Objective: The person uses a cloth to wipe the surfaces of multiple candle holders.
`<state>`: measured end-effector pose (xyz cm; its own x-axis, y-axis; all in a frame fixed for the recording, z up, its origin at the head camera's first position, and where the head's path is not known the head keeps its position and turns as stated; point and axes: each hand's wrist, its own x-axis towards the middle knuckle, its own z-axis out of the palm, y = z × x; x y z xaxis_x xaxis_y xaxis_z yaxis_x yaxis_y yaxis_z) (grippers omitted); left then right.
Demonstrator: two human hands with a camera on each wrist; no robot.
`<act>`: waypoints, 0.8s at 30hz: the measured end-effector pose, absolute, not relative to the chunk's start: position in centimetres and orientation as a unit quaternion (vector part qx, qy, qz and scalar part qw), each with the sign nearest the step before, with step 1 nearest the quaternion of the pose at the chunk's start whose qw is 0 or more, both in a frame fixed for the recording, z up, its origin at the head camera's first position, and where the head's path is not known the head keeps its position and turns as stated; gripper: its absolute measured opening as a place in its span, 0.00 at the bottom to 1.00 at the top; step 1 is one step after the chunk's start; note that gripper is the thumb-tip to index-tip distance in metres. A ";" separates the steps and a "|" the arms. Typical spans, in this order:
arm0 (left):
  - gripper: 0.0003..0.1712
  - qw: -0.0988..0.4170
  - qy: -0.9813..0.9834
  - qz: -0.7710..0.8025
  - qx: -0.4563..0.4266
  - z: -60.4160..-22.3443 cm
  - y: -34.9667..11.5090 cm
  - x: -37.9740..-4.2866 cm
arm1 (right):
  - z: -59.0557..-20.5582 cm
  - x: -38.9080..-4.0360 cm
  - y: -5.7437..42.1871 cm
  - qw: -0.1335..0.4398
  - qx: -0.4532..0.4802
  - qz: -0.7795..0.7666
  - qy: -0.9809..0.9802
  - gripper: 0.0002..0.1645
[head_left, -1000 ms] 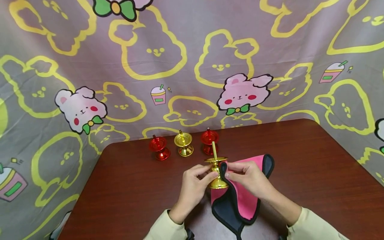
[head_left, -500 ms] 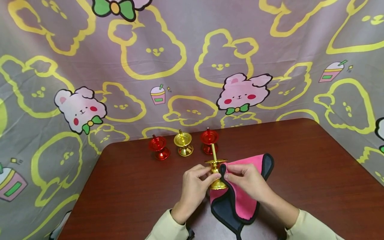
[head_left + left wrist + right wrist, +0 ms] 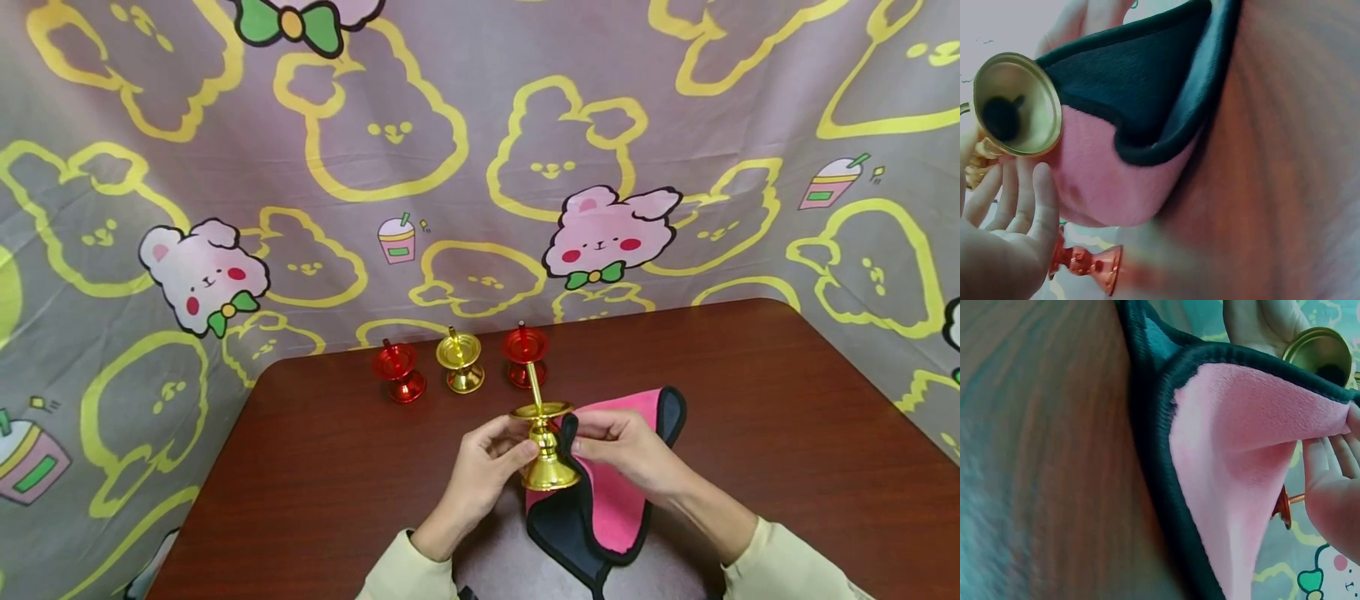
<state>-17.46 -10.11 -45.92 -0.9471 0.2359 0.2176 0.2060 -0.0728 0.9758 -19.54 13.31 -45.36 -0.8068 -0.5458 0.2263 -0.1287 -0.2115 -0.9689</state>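
Note:
My left hand (image 3: 483, 467) grips a shiny gold candle holder (image 3: 551, 475) by its stem, above the table and slightly tilted. The holder has a flat dish, a thin upright spike and a flared base. The left wrist view shows the hollow underside of its base (image 3: 1041, 94). A pink cleaning cloth (image 3: 615, 508) with a dark reverse side and black edging is pinched at its edge by my right hand (image 3: 630, 454). That edge is held against or very near the right side of the holder; contact is unclear. The rest of the cloth hangs folded below.
Toward the back of the brown table (image 3: 330, 483) stand a red candle holder (image 3: 397, 371), a smaller gold one (image 3: 461, 362) and another red one (image 3: 525, 354). A patterned curtain (image 3: 480, 133) rises behind the table.
The gold candle holder has come slightly down and nearer, tilting a little, and more of its stem shows. The left thumb has shifted left on it. Both hands keep their holds.

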 end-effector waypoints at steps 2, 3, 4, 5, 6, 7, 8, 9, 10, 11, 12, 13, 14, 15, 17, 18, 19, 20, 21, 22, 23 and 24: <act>0.20 0.001 0.690 0.702 0.178 -46.3 -10.0 -17.4 | -45.6 -19.5 13.3 0.141 -0.281 -0.739 0.596 0.16; 0.20 -0.009 0.695 0.695 0.186 -46.4 -9.9 -17.4 | -45.8 -19.5 13.2 0.141 -0.283 -0.742 0.591 0.16; 0.19 -0.020 0.699 0.688 0.193 -46.5 -9.9 -17.4 | -45.8 -19.4 13.2 0.139 -0.284 -0.744 0.589 0.17; 0.19 -0.030 0.703 0.682 0.199 -46.5 -9.8 -17.4 | -45.9 -19.4 13.2 0.135 -0.284 -0.745 0.588 0.16; 0.18 -0.040 0.706 0.677 0.203 -46.5 -9.8 -17.4 | -45.9 -19.4 13.1 0.131 -0.284 -0.744 0.591 0.16; 0.17 -0.047 0.708 0.674 0.205 -46.5 -9.7 -17.4 | -46.0 -19.4 13.1 0.125 -0.283 -0.741 0.596 0.17; 0.16 -0.053 0.711 0.670 0.206 -46.5 -9.7 -17.4 | -46.0 -19.3 13.1 0.122 -0.278 -0.738 0.603 0.18; 0.16 -0.056 0.713 0.668 0.205 -46.5 -9.6 -17.4 | -46.0 -19.3 13.0 0.117 -0.273 -0.733 0.612 0.18; 0.15 -0.058 0.716 0.666 0.202 -46.4 -9.6 -17.4 | -45.9 -19.3 13.0 0.111 -0.268 -0.727 0.623 0.19; 0.15 -0.060 0.718 0.664 0.199 -46.4 -9.5 -17.4 | -45.8 -19.2 13.0 0.107 -0.262 -0.720 0.633 0.20; 0.15 -0.062 0.721 0.662 0.195 -46.4 -9.5 -17.3 | -45.7 -19.2 12.9 0.104 -0.258 -0.713 0.643 0.21; 0.14 -0.063 0.723 0.662 0.189 -46.4 -9.4 -17.4 | -45.7 -19.1 12.9 0.101 -0.256 -0.708 0.651 0.21; 0.14 -0.065 0.724 0.662 0.182 -46.3 -9.4 -17.4 | -45.6 -19.1 12.8 0.096 -0.255 -0.704 0.656 0.22; 0.14 -0.065 0.723 0.664 0.177 -46.3 -9.3 -17.4 | -45.5 -19.1 12.8 0.091 -0.254 -0.700 0.661 0.22; 0.14 -0.066 0.725 0.666 0.165 -46.3 -9.2 -17.4 | -45.3 -19.0 12.7 0.081 -0.254 -0.694 0.669 0.22; 0.13 -0.067 0.724 0.668 0.160 -46.3 -9.2 -17.4 | -45.3 -19.0 12.7 0.074 -0.255 -0.690 0.673 0.22; 0.13 -0.067 0.724 0.669 0.155 -46.2 -9.1 -17.4 | -45.2 -18.9 12.6 0.066 -0.254 -0.686 0.679 0.22; 0.13 -0.069 0.725 0.669 0.151 -46.1 -9.1 -17.4 | -45.0 -18.8 12.5 0.057 -0.251 -0.680 0.686 0.22; 0.13 -0.072 0.726 0.668 0.148 -46.1 -9.0 -17.4 | -44.9 -18.8 12.5 0.051 -0.249 -0.674 0.694 0.22; 0.13 -0.077 0.730 0.664 0.143 -46.0 -9.0 -17.4 | -44.8 -18.7 12.4 0.045 -0.247 -0.667 0.701 0.22; 0.13 -0.083 0.733 0.661 0.141 -45.9 -8.9 -17.4 | -44.7 -18.6 12.3 0.039 -0.242 -0.660 0.710 0.22; 0.12 -0.091 0.736 0.656 0.139 -45.8 -8.8 -17.4 | -44.5 -18.5 12.2 0.030 -0.239 -0.652 0.719 0.22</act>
<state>-17.38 -8.81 -45.79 -0.9446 0.0851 0.3171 0.3248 0.0998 0.9405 -18.52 12.16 -44.55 -0.8844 -0.3823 0.2678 -0.3040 0.0363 -0.9520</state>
